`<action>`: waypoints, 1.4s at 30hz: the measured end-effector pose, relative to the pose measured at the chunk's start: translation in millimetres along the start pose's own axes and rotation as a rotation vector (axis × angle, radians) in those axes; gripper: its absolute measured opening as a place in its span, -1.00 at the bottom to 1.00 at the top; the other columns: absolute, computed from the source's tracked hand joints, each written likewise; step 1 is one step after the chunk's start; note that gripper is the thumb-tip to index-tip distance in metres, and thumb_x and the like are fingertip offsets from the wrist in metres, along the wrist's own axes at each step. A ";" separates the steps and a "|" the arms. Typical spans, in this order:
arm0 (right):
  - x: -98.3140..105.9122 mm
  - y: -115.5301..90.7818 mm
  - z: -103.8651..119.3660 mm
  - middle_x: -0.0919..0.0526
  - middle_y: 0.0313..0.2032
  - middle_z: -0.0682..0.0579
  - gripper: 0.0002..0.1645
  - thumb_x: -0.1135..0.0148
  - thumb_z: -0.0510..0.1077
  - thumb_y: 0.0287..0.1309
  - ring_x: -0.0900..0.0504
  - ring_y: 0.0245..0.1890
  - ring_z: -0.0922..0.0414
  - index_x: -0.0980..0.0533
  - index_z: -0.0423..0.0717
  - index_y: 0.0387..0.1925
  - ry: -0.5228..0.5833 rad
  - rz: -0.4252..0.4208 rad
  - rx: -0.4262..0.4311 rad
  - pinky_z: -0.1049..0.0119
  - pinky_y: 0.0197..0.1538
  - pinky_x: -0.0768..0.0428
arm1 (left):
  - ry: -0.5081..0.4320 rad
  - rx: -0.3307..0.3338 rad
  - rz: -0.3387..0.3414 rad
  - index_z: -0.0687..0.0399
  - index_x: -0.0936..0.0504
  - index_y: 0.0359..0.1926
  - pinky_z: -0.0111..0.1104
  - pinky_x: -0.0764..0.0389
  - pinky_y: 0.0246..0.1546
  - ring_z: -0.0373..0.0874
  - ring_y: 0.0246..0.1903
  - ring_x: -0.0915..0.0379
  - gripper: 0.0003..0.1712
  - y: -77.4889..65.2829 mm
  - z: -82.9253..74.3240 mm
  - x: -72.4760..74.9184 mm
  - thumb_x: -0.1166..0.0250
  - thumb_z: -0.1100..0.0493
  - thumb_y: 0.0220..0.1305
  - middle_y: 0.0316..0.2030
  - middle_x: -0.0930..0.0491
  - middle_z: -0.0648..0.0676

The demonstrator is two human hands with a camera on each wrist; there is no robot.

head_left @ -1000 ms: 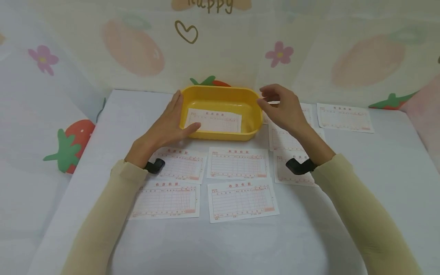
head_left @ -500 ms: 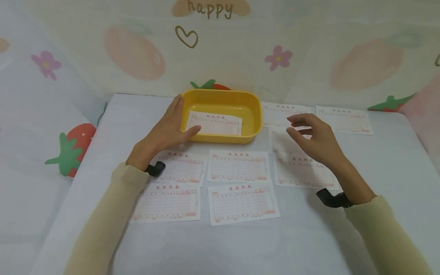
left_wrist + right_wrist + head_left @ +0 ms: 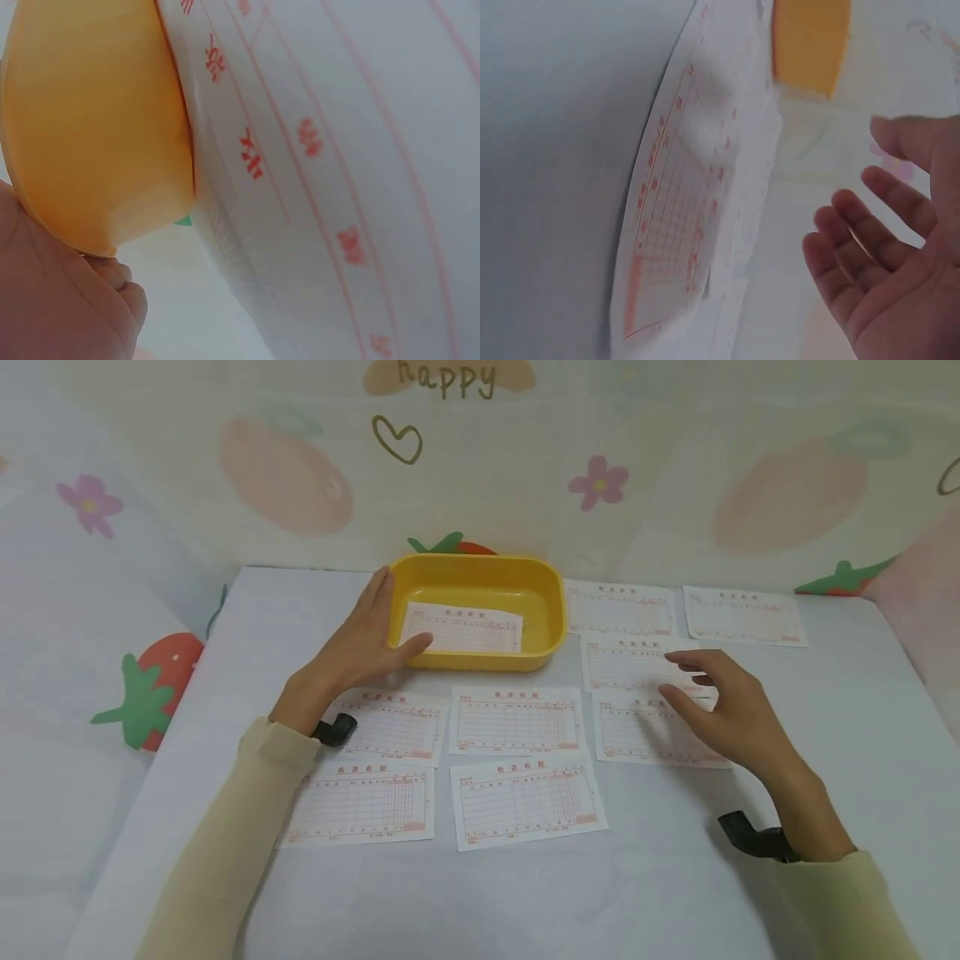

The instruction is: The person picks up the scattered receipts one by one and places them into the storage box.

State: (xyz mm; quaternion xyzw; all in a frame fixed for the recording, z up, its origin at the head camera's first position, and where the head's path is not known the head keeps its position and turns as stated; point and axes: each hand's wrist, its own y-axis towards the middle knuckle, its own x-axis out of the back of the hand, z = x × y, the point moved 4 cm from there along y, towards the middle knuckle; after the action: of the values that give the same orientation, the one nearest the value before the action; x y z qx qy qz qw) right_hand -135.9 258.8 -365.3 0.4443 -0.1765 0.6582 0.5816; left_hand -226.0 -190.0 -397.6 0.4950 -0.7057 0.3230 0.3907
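A yellow plastic basin (image 3: 480, 662) stands at the back of the table with a printed receipt slip (image 3: 465, 625) lying in it. My left hand (image 3: 356, 635) holds the basin's left front corner, fingers along the outer left wall and thumb over the front rim. In the left wrist view that hand (image 3: 67, 292) lies right at the rim of the basin (image 3: 105, 127). My right hand (image 3: 723, 710) is over the right-hand slips, fingers bent loosely and thumb apart, nothing between them. The right wrist view shows this hand (image 3: 892, 262) beside a slip (image 3: 675, 202).
Several more slips lie flat: a front left slip (image 3: 367, 806), a front middle slip (image 3: 528, 802), a middle slip (image 3: 517, 720), and a back right slip (image 3: 742, 614). A patterned cloth (image 3: 495, 468) hangs behind the table (image 3: 480, 910).
My right hand has moved from beside the basin's right end toward the right and front, over the slips. My left hand stays on the basin, which has not visibly shifted on the table.
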 end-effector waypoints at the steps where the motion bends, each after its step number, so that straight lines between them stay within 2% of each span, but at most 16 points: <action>1: 1.1 -2.8 -2.5 -0.66 0.19 -0.22 -0.45 -0.45 -0.24 0.29 -0.65 0.16 -0.21 -0.56 -0.21 0.28 -0.004 0.006 -0.018 0.79 0.12 -0.33 | -0.001 0.001 -0.001 0.16 0.49 0.69 0.04 0.13 0.73 0.12 0.74 0.42 0.34 -0.2 0.5 -0.1 -0.10 -0.49 0.41 0.73 0.52 0.14; 6: 4.5 -13.7 -11.9 -0.66 0.16 -0.22 -0.47 -0.47 -0.25 0.26 -0.64 0.12 -0.24 -0.58 -0.21 0.24 -0.013 -0.017 -0.043 0.66 0.07 -0.38 | 0.003 0.004 0.004 0.13 0.52 0.69 0.06 0.11 0.73 0.13 0.74 0.42 0.34 -2.7 1.4 3.2 -0.07 -0.49 0.42 0.72 0.54 0.12; 9: 3.8 -15.3 -15.0 -0.67 0.14 -0.23 -0.50 -0.48 -0.26 0.24 -0.64 0.11 -0.23 -0.60 -0.22 0.20 -0.028 -0.014 -0.043 0.50 0.06 -0.43 | 0.004 0.013 0.003 0.10 0.53 0.69 0.09 0.10 0.72 0.15 0.73 0.40 0.33 -4.5 2.1 6.5 -0.07 -0.49 0.42 0.72 0.54 0.11; 13: 2.2 -18.4 -22.0 -0.65 0.17 -0.26 -0.50 -0.46 -0.19 0.29 -0.62 0.15 -0.27 -0.59 -0.23 0.22 -0.041 0.064 -0.094 -0.02 0.10 -0.59 | -0.013 0.016 -0.003 0.10 0.51 0.69 0.08 0.10 0.72 0.13 0.74 0.40 0.33 -3.8 3.1 5.2 -0.10 -0.48 0.41 0.73 0.52 0.12; 16: 2.5 -22.1 -28.3 -0.60 0.21 -0.28 -0.45 -0.47 -0.15 0.30 -0.59 0.15 -0.34 -0.56 -0.25 0.25 -0.048 0.134 -0.143 -0.34 0.10 -0.58 | -0.025 0.009 0.000 0.11 0.50 0.70 0.06 0.11 0.73 0.12 0.74 0.42 0.34 -1.9 3.0 1.3 -0.10 -0.48 0.41 0.73 0.51 0.13; 19: 3.4 -24.5 -32.5 -0.57 0.22 -0.30 -0.41 -0.49 -0.14 0.28 -0.59 0.12 -0.37 -0.55 -0.26 0.26 -0.063 0.176 -0.166 -0.38 0.11 -0.58 | -0.023 0.007 0.001 0.11 0.50 0.70 0.05 0.11 0.73 0.11 0.74 0.41 0.34 -0.8 2.8 -1.5 -0.09 -0.49 0.40 0.73 0.51 0.12; 27: 2.3 -27.2 -39.4 -0.56 0.22 -0.34 -0.33 -0.53 -0.10 0.23 -0.54 0.15 -0.32 -0.53 -0.30 0.29 -0.097 0.242 -0.196 -0.33 0.14 -0.54 | -0.017 0.006 -0.004 0.11 0.49 0.70 0.05 0.11 0.73 0.11 0.74 0.41 0.33 -1.5 2.1 -2.0 -0.08 -0.50 0.41 0.73 0.50 0.14; 33: 2.2 -29.0 -44.0 -0.56 0.23 -0.39 -0.27 -0.56 -0.13 0.18 -0.47 0.28 -0.36 -0.50 -0.38 0.29 -0.113 0.254 -0.200 -0.40 0.28 -0.44 | -0.003 0.002 0.002 0.12 0.50 0.69 0.05 0.12 0.73 0.10 0.74 0.43 0.33 -1.0 -0.2 0.0 -0.06 -0.51 0.41 0.73 0.53 0.11; 42: 1.5 -29.6 -50.2 -0.54 0.17 -0.46 -0.21 -0.58 -0.08 0.14 -0.45 0.21 -0.41 -0.51 -0.44 0.28 -0.164 0.276 -0.196 -0.44 0.25 -0.42 | -0.002 -0.007 -0.016 0.14 0.47 0.70 0.05 0.10 0.73 0.11 0.74 0.40 0.32 -1.9 0.6 -0.5 -0.09 -0.47 0.40 0.73 0.48 0.15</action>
State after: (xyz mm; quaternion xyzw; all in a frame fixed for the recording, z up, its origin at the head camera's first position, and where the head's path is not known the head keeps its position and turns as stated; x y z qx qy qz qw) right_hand -127.6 305.0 -399.8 0.4091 -0.3459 0.6730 0.5099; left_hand -224.3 -190.9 -398.2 0.4994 -0.7033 0.3168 0.3944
